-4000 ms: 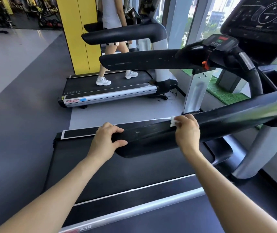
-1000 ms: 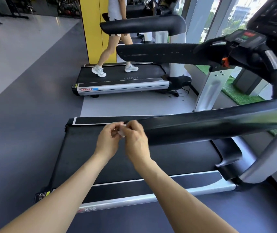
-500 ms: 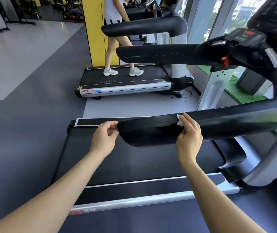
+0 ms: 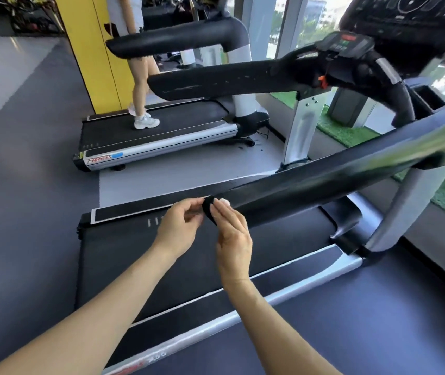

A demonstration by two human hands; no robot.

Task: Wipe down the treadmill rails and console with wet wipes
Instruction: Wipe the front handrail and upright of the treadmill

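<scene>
A crumpled white wet wipe (image 4: pixel 223 202) is pressed against the rounded end of the near black handrail (image 4: pixel 310 190) by the straight fingers of the right hand (image 4: pixel 233 234). The left hand (image 4: pixel 179 230) is held just left of that rail end, fingers curled; whether anything is pinched cannot be told. The console (image 4: pixel 416 12) is seen far up to the right of both hands.
</scene>
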